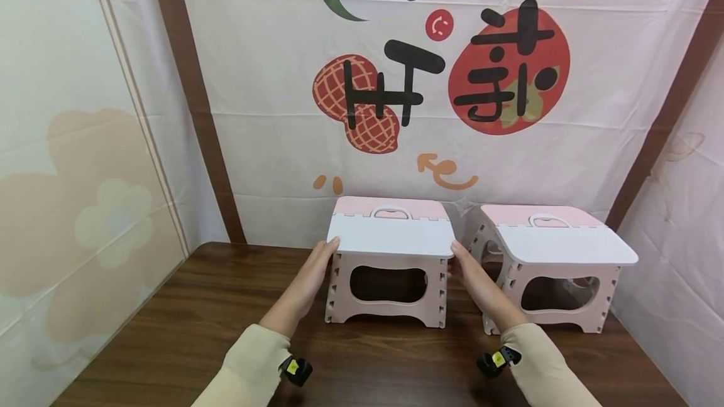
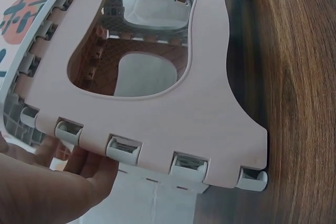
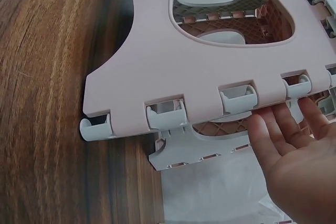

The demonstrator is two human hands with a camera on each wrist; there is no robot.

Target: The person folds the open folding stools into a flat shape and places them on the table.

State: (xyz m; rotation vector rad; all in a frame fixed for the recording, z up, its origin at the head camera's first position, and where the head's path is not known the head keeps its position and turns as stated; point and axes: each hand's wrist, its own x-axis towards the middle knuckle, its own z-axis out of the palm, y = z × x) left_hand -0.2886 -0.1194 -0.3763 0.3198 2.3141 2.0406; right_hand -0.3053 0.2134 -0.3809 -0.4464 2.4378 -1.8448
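Note:
A pink and white folding step stool (image 1: 390, 235) stands unfolded on the table, a white carry handle set into its top. My left hand (image 1: 307, 279) grips its left side, thumb at the top edge. On the opposite side my right hand (image 1: 477, 280) holds it the same way. In the left wrist view, the fingers (image 2: 107, 174) curl round the hinged edge of the pink end panel (image 2: 157, 114). The right wrist view has the fingers (image 3: 262, 135) on the other hinged edge of the panel (image 3: 173, 82). Part of each hand is hidden behind the stool.
A second matching folding stool (image 1: 568, 244) stands unfolded to the right, close to my right forearm. Behind both hangs a white printed curtain (image 1: 271, 143). The dark wooden table (image 1: 226, 300) reaches forward and left of the stools. Light curtains (image 1: 690, 225) border the sides.

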